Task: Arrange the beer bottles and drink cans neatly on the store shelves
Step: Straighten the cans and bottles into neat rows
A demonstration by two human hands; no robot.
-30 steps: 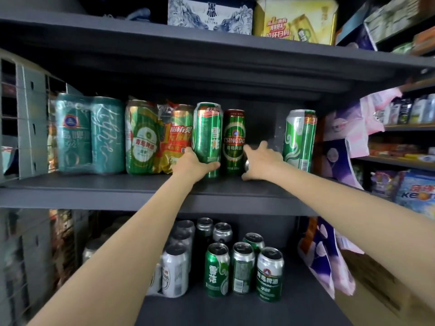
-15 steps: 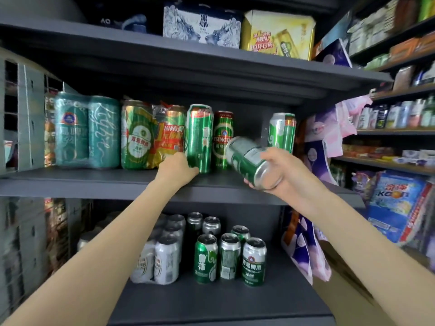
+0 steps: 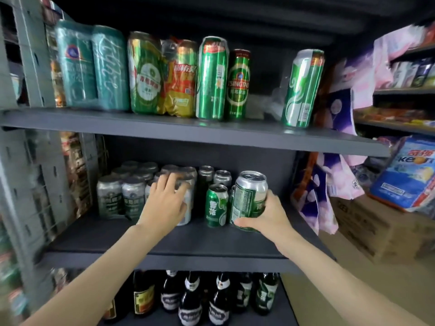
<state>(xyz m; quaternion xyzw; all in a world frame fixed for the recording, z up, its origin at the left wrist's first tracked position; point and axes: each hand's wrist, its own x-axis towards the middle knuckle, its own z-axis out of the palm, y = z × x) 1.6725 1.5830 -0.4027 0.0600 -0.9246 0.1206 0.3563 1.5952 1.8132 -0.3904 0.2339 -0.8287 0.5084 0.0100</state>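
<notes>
Green can [image 3: 250, 200]: upright, held at the front right of the middle shelf [image 3: 179, 238], just beside a shorter green can [image 3: 216, 205] standing on that shelf.
Right hand [image 3: 266, 216]: fingers and thumb wrapped round the green can's lower half.
Left hand [image 3: 164, 201]: fingers spread, laid over the silver cans [image 3: 127, 196] at the left of the middle shelf; whether it clasps one I cannot tell.
Top shelf [image 3: 188, 130]: tall cans in a row, a teal pack [image 3: 91, 67] at left, one tall green can [image 3: 303, 88] apart at right.
Bottom shelf: dark beer bottles [image 3: 190, 300] standing in rows.
Right of the shelves: hanging pink and purple packs [image 3: 341, 180], a cardboard box [image 3: 376, 229].
</notes>
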